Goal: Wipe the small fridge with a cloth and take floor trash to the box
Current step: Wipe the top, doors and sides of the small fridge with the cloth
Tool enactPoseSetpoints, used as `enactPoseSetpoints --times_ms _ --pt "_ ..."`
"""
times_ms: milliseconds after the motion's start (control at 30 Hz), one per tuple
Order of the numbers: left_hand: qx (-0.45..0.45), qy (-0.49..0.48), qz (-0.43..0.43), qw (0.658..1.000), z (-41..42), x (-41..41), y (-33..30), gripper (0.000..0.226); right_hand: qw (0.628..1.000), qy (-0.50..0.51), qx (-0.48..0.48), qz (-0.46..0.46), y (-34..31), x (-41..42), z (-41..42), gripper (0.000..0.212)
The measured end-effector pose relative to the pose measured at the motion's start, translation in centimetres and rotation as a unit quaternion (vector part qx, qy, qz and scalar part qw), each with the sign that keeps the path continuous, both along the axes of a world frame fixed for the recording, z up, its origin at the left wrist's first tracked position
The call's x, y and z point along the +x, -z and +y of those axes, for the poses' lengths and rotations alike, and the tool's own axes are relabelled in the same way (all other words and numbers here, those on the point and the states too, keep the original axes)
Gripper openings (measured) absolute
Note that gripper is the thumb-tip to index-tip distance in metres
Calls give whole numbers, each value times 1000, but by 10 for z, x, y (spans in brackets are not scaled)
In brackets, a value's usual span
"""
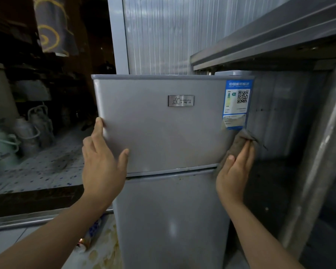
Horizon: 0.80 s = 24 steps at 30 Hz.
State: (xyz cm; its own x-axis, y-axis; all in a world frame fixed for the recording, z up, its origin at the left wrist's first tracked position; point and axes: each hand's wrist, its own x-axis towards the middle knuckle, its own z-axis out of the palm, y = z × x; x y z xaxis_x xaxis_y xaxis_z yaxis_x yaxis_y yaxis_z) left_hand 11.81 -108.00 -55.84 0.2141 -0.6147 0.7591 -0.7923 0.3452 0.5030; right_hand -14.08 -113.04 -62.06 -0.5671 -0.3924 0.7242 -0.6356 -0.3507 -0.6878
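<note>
Fridge (pixel 163 133) stands under a steel counter (pixel 260 45), both doors closed, contents unseen. Left hand (pixel 102 162) braces the upper door's left edge, fingers straight, thumb on the front. Right hand (pixel 234 171) presses a brown cloth (pixel 239 142) flat against the door's right edge, below the blue energy label (pixel 236 105).

The fridge (pixel 163 133) has a smooth, satin grey painted-metal skin with soft sheen; its lower door shows faint brownish stains near the seam. At the middle of its upper door sits a brushed metal badge (pixel 181 100). At that door's right edge, a glossy paper label (pixel 236 105) is worn and peeling at the bottom. Just below the label, the cloth (pixel 239 144) looks coarse, matt, grey-brown. Right of the fridge, a dull, scuffed metal frame (pixel 316 144).
</note>
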Motion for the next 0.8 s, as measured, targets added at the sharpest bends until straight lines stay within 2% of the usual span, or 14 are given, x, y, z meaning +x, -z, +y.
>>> enactPoseSetpoints --times_ms 167,233,333,400,467,500,567,633,667,733,800 --pt "48 -4 16 999 6 0 21 85 996 24 40 -80 -1 26 8 58" --pt "49 -4 12 999 7 0 27 82 997 36 23 -66 -6 53 11 60" --pt "42 -5 12 999 4 3 27 81 997 11 -9 82 0 95 22 58" --pt "44 -3 14 999 4 5 27 81 981 -15 -16 191 8 97 26 54" --pt "41 7 11 999 4 8 27 80 973 -2 -17 232 6 71 23 52" --pt "37 15 9 999 4 9 28 80 977 17 -14 214 4 54 19 52" --pt "30 26 7 999 3 11 28 80 995 45 3 92 -5 24 11 54" --pt "24 26 -1 999 1 12 29 80 998 56 16 -22 -14 21 6 56" --pt "23 25 -4 999 1 12 30 80 997 63 14 -40 -16 31 6 57" --pt "19 22 -8 1000 2 13 30 79 998 60 -6 -10 -14 60 9 59" --pt "12 19 -14 1000 2 13 30 79 997 36 -26 62 -5 96 16 60"
